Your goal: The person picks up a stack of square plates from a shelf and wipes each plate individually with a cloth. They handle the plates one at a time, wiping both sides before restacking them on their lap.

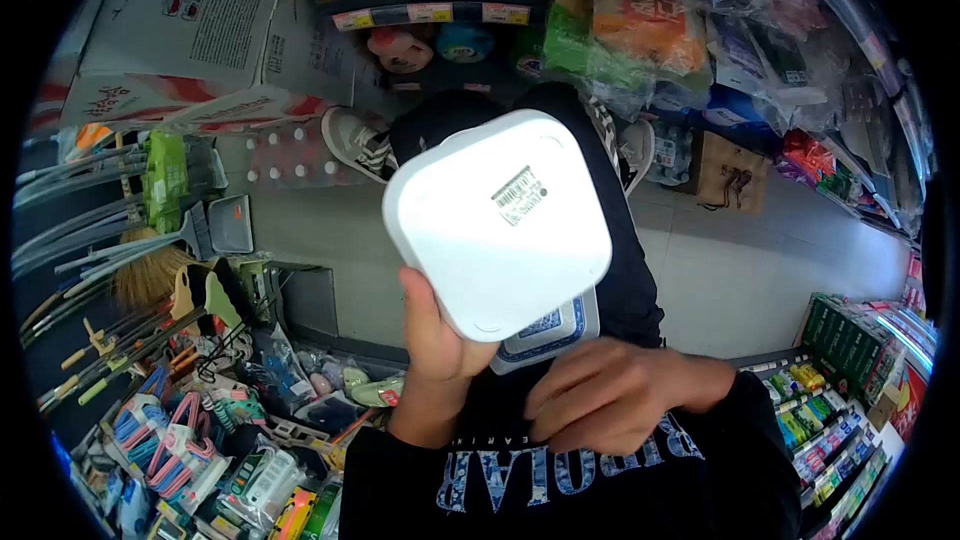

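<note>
Plainly, the left hand (437, 345) grasps a white container (495, 255); at its five o'clock, the right hand (605, 390) curls, its grip unclear.

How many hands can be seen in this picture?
2. The left hand holds the white square object at its lower-left edge; the right hand is in front of the sweatshirt. No other hand shows.

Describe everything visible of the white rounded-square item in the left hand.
The white rounded-square item looks like smooth plastic, with faint marks near some corners and a barcode label facing the camera. Turned askew, it is held above the legs, the left hand gripping its lower-left edge as pictured. Its far side is hidden.
</note>
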